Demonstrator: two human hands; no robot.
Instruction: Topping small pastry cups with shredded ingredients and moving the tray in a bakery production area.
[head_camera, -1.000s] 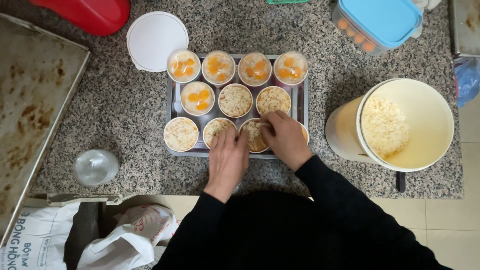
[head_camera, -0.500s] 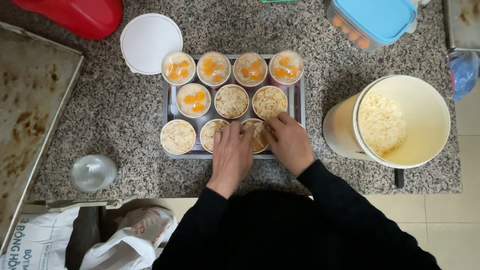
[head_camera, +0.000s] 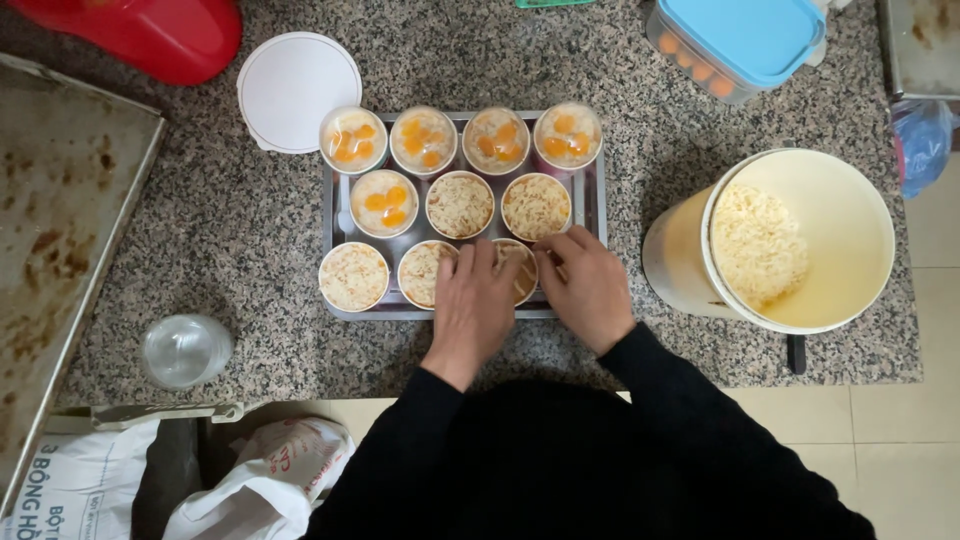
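On a speckled stone bench (head_camera: 250, 260), a worn metal sheet pan (head_camera: 60, 200) lies at far left, near a clear upturned cup (head_camera: 185, 350) and a white round lid (head_camera: 298, 92). A steel tray (head_camera: 592, 200) groups the cups (head_camera: 458, 205) in rows: the back ones show orange pieces, the nearer ones pale shreds. The left hand (head_camera: 470, 305) and right hand (head_camera: 588, 285) rest loosely curled, half-open, around the front-row cup (head_camera: 518, 268), steadying it. At right, a cream bucket (head_camera: 800, 240) of shreds stands within reach.
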